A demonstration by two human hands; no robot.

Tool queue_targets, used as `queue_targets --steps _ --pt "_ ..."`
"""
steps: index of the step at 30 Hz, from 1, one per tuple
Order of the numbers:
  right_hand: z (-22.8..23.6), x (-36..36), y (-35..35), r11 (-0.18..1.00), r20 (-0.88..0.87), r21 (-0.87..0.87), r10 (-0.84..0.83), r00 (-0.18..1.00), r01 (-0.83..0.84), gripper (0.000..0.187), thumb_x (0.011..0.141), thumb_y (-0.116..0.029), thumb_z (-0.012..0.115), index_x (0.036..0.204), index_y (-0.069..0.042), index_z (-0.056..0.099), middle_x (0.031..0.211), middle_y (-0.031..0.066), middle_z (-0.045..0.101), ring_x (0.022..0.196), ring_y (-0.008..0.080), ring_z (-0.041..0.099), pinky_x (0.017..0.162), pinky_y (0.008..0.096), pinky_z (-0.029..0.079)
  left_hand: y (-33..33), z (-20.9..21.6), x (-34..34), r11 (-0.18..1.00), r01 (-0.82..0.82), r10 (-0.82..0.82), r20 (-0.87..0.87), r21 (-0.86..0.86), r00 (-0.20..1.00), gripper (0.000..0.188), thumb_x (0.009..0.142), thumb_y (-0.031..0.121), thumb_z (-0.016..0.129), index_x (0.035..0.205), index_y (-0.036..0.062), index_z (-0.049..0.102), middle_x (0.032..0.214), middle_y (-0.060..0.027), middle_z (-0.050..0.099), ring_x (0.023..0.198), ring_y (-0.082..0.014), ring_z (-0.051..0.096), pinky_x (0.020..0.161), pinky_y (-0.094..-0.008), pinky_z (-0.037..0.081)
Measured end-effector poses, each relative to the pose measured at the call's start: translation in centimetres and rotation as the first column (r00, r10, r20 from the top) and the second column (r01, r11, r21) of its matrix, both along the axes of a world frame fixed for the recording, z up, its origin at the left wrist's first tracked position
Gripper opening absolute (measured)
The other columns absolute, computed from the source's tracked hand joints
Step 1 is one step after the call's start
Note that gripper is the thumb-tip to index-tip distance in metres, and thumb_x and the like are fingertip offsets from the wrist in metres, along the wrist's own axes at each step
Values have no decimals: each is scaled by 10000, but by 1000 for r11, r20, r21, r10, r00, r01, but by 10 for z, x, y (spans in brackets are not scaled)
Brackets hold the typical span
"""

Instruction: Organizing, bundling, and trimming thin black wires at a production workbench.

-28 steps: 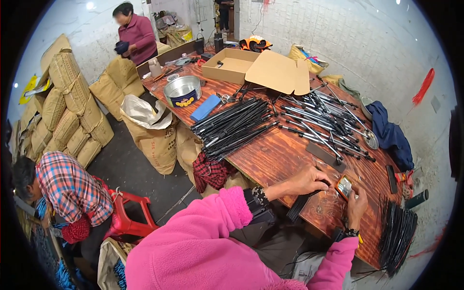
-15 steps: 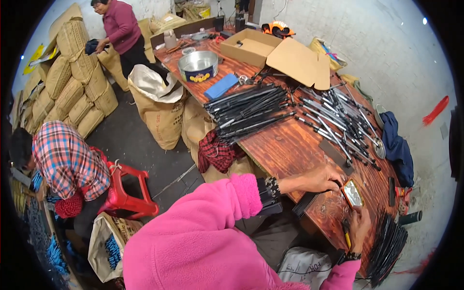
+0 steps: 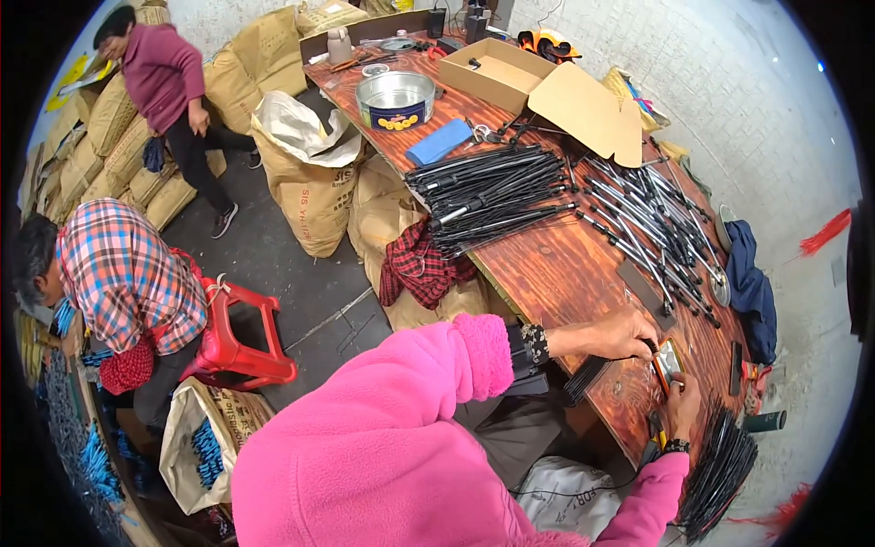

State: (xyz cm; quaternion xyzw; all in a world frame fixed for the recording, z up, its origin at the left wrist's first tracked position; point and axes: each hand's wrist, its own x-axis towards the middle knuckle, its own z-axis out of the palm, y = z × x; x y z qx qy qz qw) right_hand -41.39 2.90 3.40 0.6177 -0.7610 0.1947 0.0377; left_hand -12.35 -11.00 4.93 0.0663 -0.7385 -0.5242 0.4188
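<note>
Round tin (image 3: 397,105) on the desk (image 3: 547,264) at twelve o'clock, navy cloth (image 3: 746,292) at three, red stool (image 3: 221,319) between eight and nine, brown sacks (image 3: 114,114) at ten.

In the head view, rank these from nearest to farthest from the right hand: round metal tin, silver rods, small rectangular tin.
1. Small rectangular tin: touching the right hand.
2. Silver rods: farther up the table.
3. Round metal tin: far left.

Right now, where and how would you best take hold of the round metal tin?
Likely best: pinch the rim of the round metal tin from above, on its left; it stands upright and open-topped, and the flat blue item lies towards its right.
</note>
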Motion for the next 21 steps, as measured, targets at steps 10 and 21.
queue_targets --steps 10,21 --pt "-3 -7 3 990 -6 79 -113 994 114 224 870 -199 628 986 -12 671 944 210 657 896 391 625 794 452 485 -3 -9 -13 983 -9 -6 -81 -182 997 135 800 149 685 881 49 725 772 -86 695 715 -216 658 670 -336 498" --pt "-3 10 -14 991 -83 -86 -108 991 100 108 834 -193 616 870 -94 638 895 116 657 895 325 639 757 453 507 -6 7 2 993 67 -90 265 96 960 182 905 89 644 1048 4 718 956 -53 736 867 -91 662 762 -243 520"
